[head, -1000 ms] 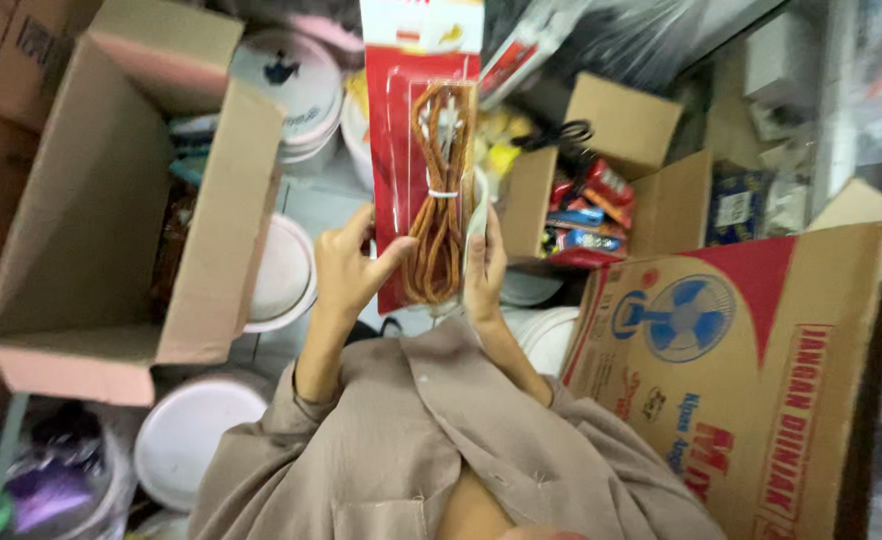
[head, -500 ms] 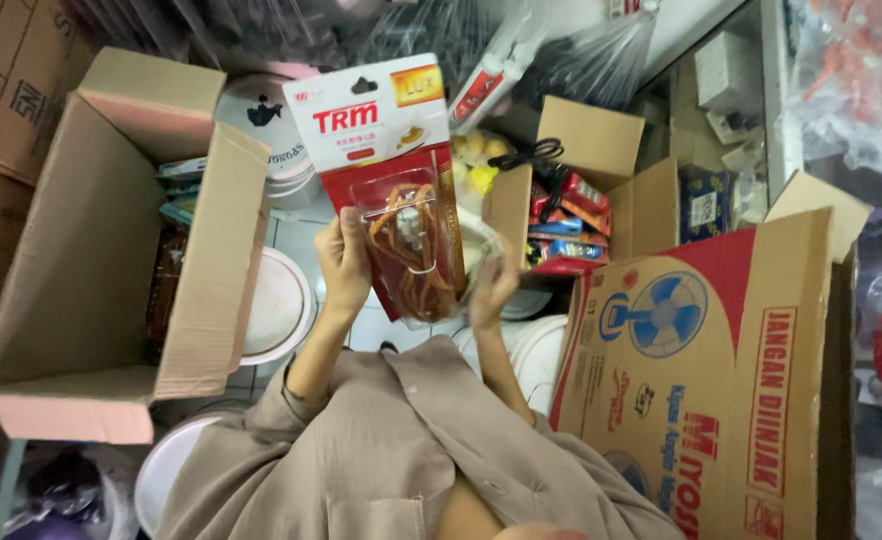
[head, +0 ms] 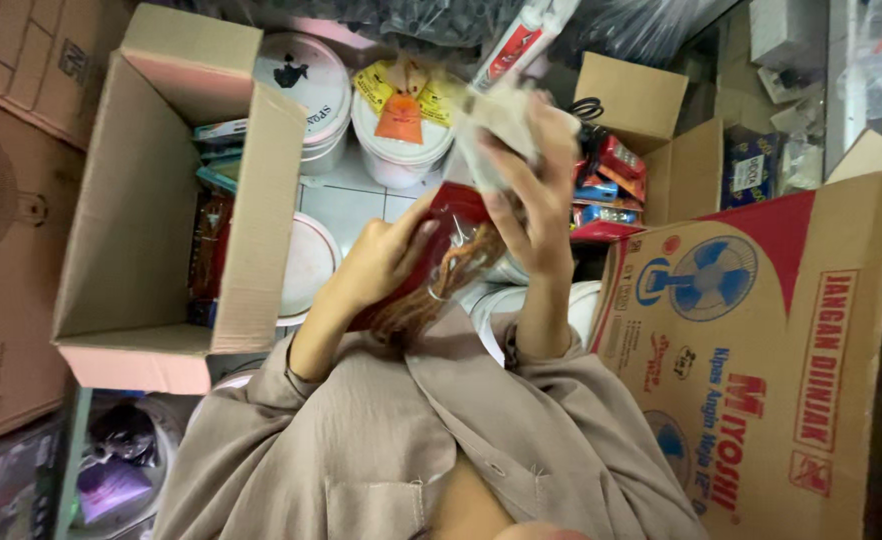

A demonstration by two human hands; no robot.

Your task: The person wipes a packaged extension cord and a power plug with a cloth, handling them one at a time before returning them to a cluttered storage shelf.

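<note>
My left hand (head: pixel 381 262) and my right hand (head: pixel 533 195) both hold a red packet (head: pixel 451 215) with a coiled orange-brown cable (head: pixel 441 285) under clear plastic. The left hand grips the packet's left edge. My right hand wraps over the packet's upper end, where its pale back (head: pixel 496 115) shows. The packet is tilted toward my chest, just above my beige shirt. An open cardboard box (head: pixel 161 260) stands to the left of my left hand, with packets visible inside.
White lidded buckets (head: pixel 401 150) stand on the tiled floor ahead. A small open carton with red and blue packets (head: pixel 611 185) sits to the right. A large fan carton (head: pixel 761 350) leans at the right. More cardboard boxes (head: pixel 11 200) stand at the far left.
The packet was held upright facing me. Now it is lowered and tipped toward my chest, and the right hand has moved up over its top end.
</note>
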